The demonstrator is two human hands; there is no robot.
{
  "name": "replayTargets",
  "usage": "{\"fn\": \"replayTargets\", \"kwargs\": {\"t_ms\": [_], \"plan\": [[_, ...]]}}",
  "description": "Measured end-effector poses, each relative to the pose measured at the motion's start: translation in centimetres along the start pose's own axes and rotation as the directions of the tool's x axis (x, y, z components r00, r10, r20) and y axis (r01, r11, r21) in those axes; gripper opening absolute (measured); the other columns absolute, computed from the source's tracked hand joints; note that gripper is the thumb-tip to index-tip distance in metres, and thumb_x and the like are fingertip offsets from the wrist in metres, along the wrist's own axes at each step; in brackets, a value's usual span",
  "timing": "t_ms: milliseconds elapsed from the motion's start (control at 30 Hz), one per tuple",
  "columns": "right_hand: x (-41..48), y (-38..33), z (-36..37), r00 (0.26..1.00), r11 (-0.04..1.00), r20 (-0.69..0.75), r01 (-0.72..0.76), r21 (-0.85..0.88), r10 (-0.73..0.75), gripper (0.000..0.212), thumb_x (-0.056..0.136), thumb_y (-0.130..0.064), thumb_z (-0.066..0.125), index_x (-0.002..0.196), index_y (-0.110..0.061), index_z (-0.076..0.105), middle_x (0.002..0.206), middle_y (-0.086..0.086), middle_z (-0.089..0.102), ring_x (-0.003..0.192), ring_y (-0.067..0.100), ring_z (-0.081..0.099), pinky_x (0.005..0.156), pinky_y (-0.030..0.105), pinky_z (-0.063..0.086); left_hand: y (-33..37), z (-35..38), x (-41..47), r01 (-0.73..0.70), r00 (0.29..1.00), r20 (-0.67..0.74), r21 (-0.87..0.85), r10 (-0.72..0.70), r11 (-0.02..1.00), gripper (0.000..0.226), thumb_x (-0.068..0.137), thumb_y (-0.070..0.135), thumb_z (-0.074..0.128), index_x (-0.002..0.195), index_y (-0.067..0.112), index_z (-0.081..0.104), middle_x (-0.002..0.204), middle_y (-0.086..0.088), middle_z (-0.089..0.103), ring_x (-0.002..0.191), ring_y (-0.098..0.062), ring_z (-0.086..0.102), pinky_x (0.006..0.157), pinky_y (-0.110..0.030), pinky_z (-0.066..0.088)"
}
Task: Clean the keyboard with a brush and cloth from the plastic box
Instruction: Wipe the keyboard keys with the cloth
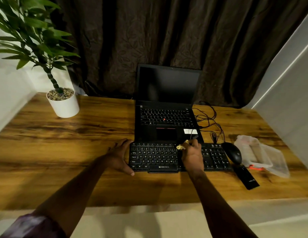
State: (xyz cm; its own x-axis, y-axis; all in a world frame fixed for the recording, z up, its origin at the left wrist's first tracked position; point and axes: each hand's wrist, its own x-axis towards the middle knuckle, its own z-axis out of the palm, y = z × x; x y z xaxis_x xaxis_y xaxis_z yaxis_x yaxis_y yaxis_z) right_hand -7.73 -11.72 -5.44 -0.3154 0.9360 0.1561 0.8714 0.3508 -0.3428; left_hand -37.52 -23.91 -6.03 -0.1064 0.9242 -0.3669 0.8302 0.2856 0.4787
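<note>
A black keyboard [155,157] lies on the wooden desk [81,134] in front of a laptop. My left hand [119,158] grips the keyboard's left end, thumb at the front edge and fingers at the back. My right hand [192,156] rests over the keyboard's middle-right keys and is closed on a small brush [181,146] whose pale yellowish bristles touch the upper key rows. A clear plastic box [263,155] lies open at the right of the desk. No cloth is visible to me.
An open black laptop [167,103] stands just behind the keyboard. A black mouse [233,152] and tangled cables [210,121] lie to its right, a flat black object [247,177] near the box. A potted plant [63,102] stands at the back left.
</note>
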Motion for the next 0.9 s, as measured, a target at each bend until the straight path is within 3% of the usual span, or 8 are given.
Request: {"fn": "replayTargets", "kwargs": {"t_ms": [167, 300, 400, 500, 667, 900], "plan": [[0.4, -0.9, 0.0, 0.988, 0.987, 0.071, 0.143, -0.066, -0.139, 0.039, 0.087, -0.007, 0.068, 0.121, -0.026, 0.068, 0.136, 0.004, 0.045, 0.12, 0.022, 0.042, 0.11, 0.032, 0.041, 0.3, -0.1, -0.4, -0.001, 1.0, -0.002, 0.004, 0.001, 1.0, 0.145, 0.046, 0.057, 0.092, 0.156, 0.038, -0.001, 0.165, 0.008, -0.006, 0.151, -0.032, -0.001, 0.119, -0.058, 0.005], [0.5, 2.3, -1.1, 0.994, 0.996, 0.066, 0.093, -0.003, -0.092, 0.045, 0.08, -0.001, 0.074, 0.118, -0.024, 0.07, 0.137, 0.006, 0.048, 0.121, 0.024, 0.044, 0.109, 0.038, 0.044, 0.2, -0.2, -0.4, -0.002, 1.0, 0.004, -0.005, 0.002, 1.0, 0.146, 0.046, 0.058, 0.092, 0.156, 0.039, -0.003, 0.165, 0.007, -0.006, 0.151, -0.035, -0.001, 0.119, -0.059, 0.005], [1.0, 3.7, -1.7, 0.996, 0.997, 0.083, 0.03, 0.071, -0.036, 0.037, 0.084, 0.006, 0.065, 0.112, -0.017, 0.071, 0.13, 0.012, 0.052, 0.12, 0.028, 0.045, 0.105, 0.032, 0.039, 0.2, -0.1, -0.6, -0.004, 1.0, -0.007, -0.029, 0.004, 1.0, 0.146, 0.045, 0.057, 0.093, 0.155, 0.04, -0.002, 0.165, 0.007, -0.002, 0.15, -0.034, 0.001, 0.12, -0.058, 0.007], [1.2, 2.8, -0.9, 0.992, 0.991, 0.022, 0.122, 0.057, -0.124, 0.038, 0.079, 0.012, 0.067, 0.104, -0.015, 0.075, 0.12, 0.014, 0.06, 0.113, 0.033, 0.051, 0.099, 0.033, 0.042, 0.5, -0.3, -0.7, -0.017, 1.0, -0.014, -0.032, 0.017, 0.999, 0.144, 0.047, 0.054, 0.093, 0.156, 0.038, 0.0, 0.165, 0.008, -0.001, 0.15, -0.033, 0.001, 0.119, -0.056, 0.006], [1.7, -0.2, 0.1, 0.961, 0.964, 0.089, 0.255, 0.078, -0.261, 0.046, 0.078, 0.013, 0.064, 0.106, -0.022, 0.076, 0.124, 0.004, 0.059, 0.113, 0.024, 0.049, 0.106, 0.038, 0.045, 0.8, -0.5, -0.8, -0.019, 1.0, -0.018, -0.025, 0.018, 1.0, 0.141, 0.048, 0.051, 0.094, 0.156, 0.038, 0.003, 0.164, 0.009, -0.001, 0.15, -0.03, 0.004, 0.119, -0.055, 0.007], [2.0, 3.1, -1.1, 0.958, 0.958, 0.05, 0.281, 0.055, -0.284, 0.054, 0.075, 0.02, 0.06, 0.099, -0.025, 0.078, 0.12, 0.005, 0.064, 0.112, 0.026, 0.052, 0.101, 0.042, 0.048, -0.1, -0.2, -0.1, -0.014, 1.0, 0.004, -0.027, 0.014, 1.0, 0.146, 0.044, 0.058, 0.092, 0.156, 0.038, -0.001, 0.164, 0.011, -0.006, 0.151, -0.03, -0.001, 0.12, -0.057, 0.006]]}}
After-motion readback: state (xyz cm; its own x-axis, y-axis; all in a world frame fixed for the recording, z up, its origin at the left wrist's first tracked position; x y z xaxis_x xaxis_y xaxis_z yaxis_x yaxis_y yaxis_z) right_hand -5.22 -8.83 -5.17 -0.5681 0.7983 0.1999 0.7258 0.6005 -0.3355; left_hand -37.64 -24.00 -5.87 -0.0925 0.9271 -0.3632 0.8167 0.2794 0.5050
